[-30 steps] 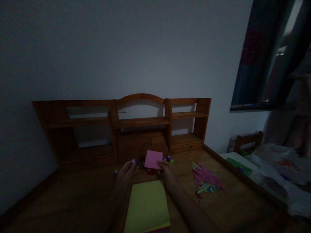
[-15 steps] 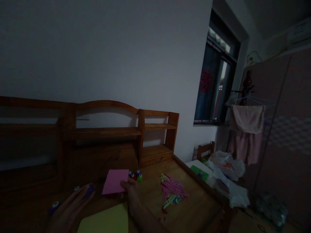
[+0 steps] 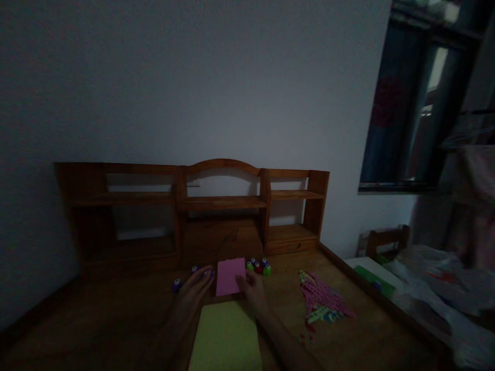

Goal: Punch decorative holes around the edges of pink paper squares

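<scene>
My right hand (image 3: 250,287) pinches the right edge of a pink sheet of paper (image 3: 229,276), holding it just above the wooden desk (image 3: 116,319). My left hand (image 3: 193,291) reaches forward with its fingers stretched toward a small purple craft punch (image 3: 208,273). Two more small punches (image 3: 177,284) sit just left of that hand. A stack of yellow paper (image 3: 226,337) lies between my forearms. The room is dim and fine detail is hard to see.
Several small round punches, green, red and blue (image 3: 259,266), stand behind the pink sheet. A pile of pink and coloured paper strips (image 3: 319,299) lies to the right. A wooden shelf unit (image 3: 216,206) backs the desk. White bags (image 3: 436,278) lie off its right edge.
The view swung right toward the window and back to the desk. My right hand kept the pink sheet and brought it slightly nearer; my left hand stays stretched near the punches.
</scene>
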Demonstrator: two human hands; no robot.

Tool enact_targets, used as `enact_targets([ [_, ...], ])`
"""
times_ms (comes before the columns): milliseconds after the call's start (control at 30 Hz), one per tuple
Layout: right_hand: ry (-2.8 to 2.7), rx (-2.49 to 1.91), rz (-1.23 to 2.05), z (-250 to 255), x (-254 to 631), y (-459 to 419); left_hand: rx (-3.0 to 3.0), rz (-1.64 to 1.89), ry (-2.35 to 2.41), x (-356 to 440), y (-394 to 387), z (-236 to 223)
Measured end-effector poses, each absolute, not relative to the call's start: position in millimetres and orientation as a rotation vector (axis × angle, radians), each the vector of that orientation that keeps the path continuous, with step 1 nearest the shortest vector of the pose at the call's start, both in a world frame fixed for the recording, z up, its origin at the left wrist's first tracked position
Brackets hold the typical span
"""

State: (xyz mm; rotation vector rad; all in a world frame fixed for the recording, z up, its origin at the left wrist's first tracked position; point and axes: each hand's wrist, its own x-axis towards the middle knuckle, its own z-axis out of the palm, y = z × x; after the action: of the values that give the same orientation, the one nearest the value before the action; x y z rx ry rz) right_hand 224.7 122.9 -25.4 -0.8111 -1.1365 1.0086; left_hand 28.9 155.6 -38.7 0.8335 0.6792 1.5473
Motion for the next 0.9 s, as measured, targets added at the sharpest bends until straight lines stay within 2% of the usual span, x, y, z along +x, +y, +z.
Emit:
enact_targets([
  [900, -1.431, -0.962, 0.776, -15.3, 223.7, 111.3, 0.984, 1.419, 0.488, 34.0, 145.2, -22.4],
])
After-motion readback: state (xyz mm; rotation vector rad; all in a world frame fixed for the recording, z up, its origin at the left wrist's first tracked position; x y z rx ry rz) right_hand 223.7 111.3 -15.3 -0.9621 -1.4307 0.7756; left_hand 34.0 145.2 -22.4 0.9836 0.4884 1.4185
